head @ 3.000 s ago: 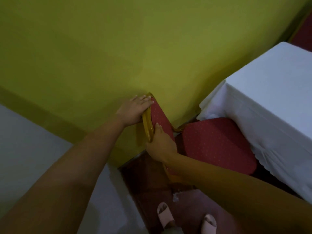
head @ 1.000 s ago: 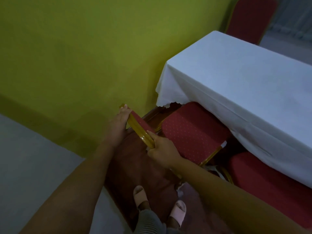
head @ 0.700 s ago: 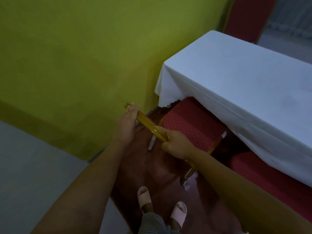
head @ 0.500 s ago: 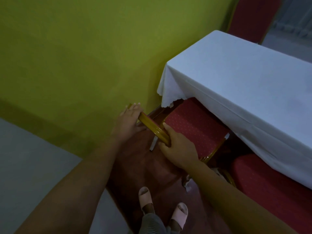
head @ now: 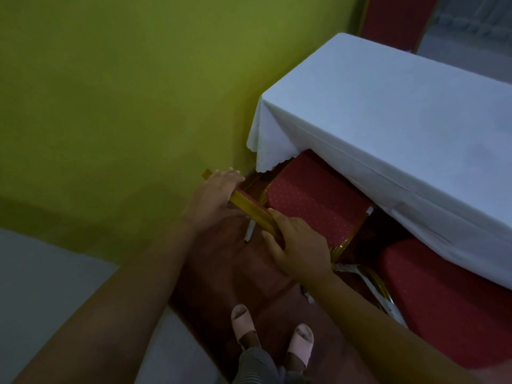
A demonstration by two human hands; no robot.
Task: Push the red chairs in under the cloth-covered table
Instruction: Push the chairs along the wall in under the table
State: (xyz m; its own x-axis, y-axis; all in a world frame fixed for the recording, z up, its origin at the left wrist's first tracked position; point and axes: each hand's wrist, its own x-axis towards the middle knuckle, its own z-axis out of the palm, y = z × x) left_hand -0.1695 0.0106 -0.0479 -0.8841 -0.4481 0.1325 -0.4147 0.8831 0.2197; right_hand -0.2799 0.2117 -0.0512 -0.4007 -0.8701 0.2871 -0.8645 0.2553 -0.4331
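Note:
A red chair [head: 313,200] with a dotted seat and gold frame stands at the near left corner of the table [head: 388,112], which is draped in a white cloth. The far part of the seat lies under the cloth's hem. My left hand [head: 213,198] rests on the left end of the chair's gold top rail [head: 250,210]. My right hand [head: 299,248] grips the rail's right end. A second red chair [head: 443,306] sits to the right, its seat partly under the cloth.
A yellow-green wall [head: 124,92] runs close along the left of the chair and table. Dark red carpet [head: 230,273] lies underfoot, with pale floor [head: 55,286] to the left. My feet in pink slippers [head: 243,320] stand behind the chair. Another red chair [head: 393,18] stands beyond the table.
Both hands have stayed on the top rail while the chair slid forward, its seat going further under the cloth's hem over the last second.

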